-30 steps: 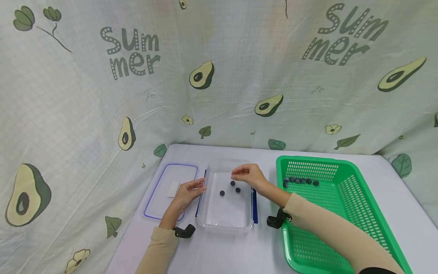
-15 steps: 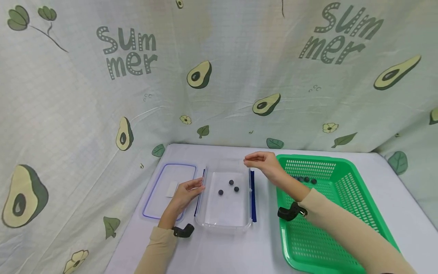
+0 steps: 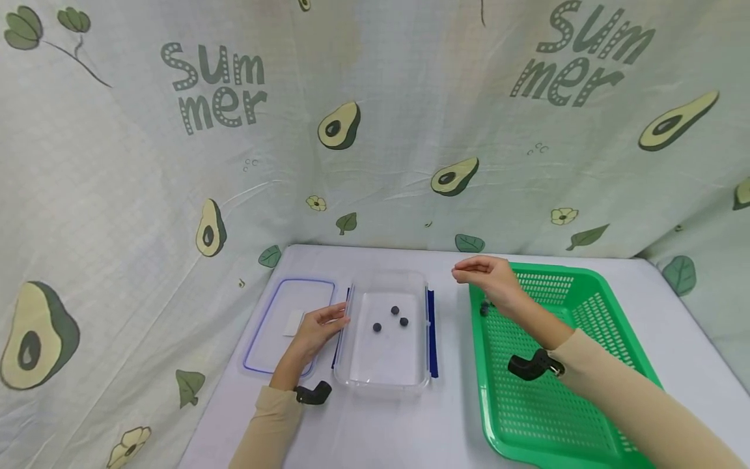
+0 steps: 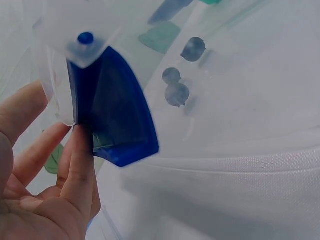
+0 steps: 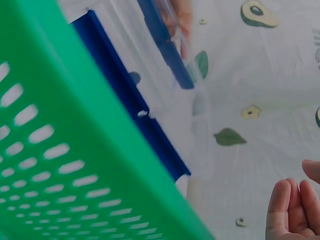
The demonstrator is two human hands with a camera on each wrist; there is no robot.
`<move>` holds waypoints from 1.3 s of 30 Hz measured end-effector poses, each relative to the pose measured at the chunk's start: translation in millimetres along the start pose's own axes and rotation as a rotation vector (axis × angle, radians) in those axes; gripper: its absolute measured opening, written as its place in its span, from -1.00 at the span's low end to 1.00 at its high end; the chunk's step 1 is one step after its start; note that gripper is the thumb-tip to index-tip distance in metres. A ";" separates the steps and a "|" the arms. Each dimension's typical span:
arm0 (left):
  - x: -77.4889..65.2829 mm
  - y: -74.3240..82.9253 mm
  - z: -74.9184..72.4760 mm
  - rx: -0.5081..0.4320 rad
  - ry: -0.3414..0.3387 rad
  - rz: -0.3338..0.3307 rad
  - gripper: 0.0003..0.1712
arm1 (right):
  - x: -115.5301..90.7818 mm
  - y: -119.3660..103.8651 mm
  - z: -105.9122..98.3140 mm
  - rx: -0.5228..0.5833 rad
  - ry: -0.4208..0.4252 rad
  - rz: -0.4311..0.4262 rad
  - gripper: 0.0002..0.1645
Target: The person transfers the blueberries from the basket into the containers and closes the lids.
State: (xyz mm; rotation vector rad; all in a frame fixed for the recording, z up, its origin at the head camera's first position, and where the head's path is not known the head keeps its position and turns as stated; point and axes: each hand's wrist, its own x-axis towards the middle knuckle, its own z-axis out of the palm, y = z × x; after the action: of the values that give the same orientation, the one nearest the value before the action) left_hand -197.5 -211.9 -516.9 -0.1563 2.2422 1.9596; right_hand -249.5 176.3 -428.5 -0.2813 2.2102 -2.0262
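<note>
Right hand (image 3: 489, 277) has swung away from the clear container (image 3: 383, 365) and now hovers at centre frame over the green basket's (image 3: 556, 417) near corner, fingers relaxed and empty, blueberries (image 3: 484, 307) just below. Three blueberries (image 3: 395, 311) sit in the container. Left hand (image 3: 316, 329) rests straight-fingered against its blue latch (image 4: 117, 117), steadying it.

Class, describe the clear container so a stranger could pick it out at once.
On the white table before the avocado-print cloth, look left of the green basket. The clear container lies between that basket and a flat blue-rimmed lid. Unlike either neighbour, it has blue side clips and holds three dark berries, with the left hand touching its edge.
</note>
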 end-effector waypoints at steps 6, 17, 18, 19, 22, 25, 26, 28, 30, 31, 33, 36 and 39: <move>0.6 -1.0 0.0 0.007 0.002 0.000 -0.43 | -9.0 9.8 -18.7 -0.011 0.024 -0.010 -0.59; -17.3 26.9 2.9 0.035 -0.024 -0.006 -0.44 | -18.9 35.4 -37.8 -0.046 0.074 0.043 -0.55; -20.0 29.8 3.7 0.045 -0.021 0.001 -0.44 | -19.7 38.5 -38.8 -0.045 0.083 0.047 -0.55; -21.1 30.5 4.2 0.047 -0.017 0.005 -0.45 | -20.3 42.0 -40.1 -0.053 0.090 0.048 -0.54; -24.2 33.1 5.4 0.052 -0.009 0.015 -0.45 | -21.9 51.1 -42.4 -0.059 0.122 0.047 -0.53; -23.1 32.0 4.7 0.046 -0.015 0.015 -0.45 | -23.8 59.5 -44.6 -0.103 0.147 0.059 -0.52; -22.9 32.2 4.5 0.047 -0.017 0.010 -0.45 | -24.2 62.7 -45.2 -0.124 0.154 0.061 -0.53; -21.5 31.0 3.9 0.042 -0.021 0.006 -0.45 | -25.6 68.1 -46.2 -0.159 0.167 0.059 -0.55; -21.3 30.7 3.9 0.045 -0.021 0.008 -0.45 | -26.6 72.8 -46.7 -0.191 0.177 0.047 -0.57; -21.5 31.2 4.1 0.046 -0.020 0.008 -0.45 | -26.9 75.1 -46.9 -0.198 0.181 0.041 -0.58; -22.5 32.2 4.3 0.040 -0.022 0.012 -0.45 | -27.8 78.7 -46.9 -0.207 0.195 0.028 -0.60; -23.4 33.7 4.4 0.027 -0.028 0.010 -0.45 | -29.3 84.1 -46.5 -0.233 0.215 0.030 -0.63; -20.2 30.2 3.5 0.014 -0.037 0.001 -0.45 | -31.1 91.0 -46.6 -0.296 0.226 0.045 -0.66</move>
State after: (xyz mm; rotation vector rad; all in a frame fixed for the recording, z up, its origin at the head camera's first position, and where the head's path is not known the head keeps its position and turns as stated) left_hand -183.1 -204.8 -484.1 -0.1171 2.2323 1.9311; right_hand -233.9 235.8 -515.8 -0.0298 2.6295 -1.7812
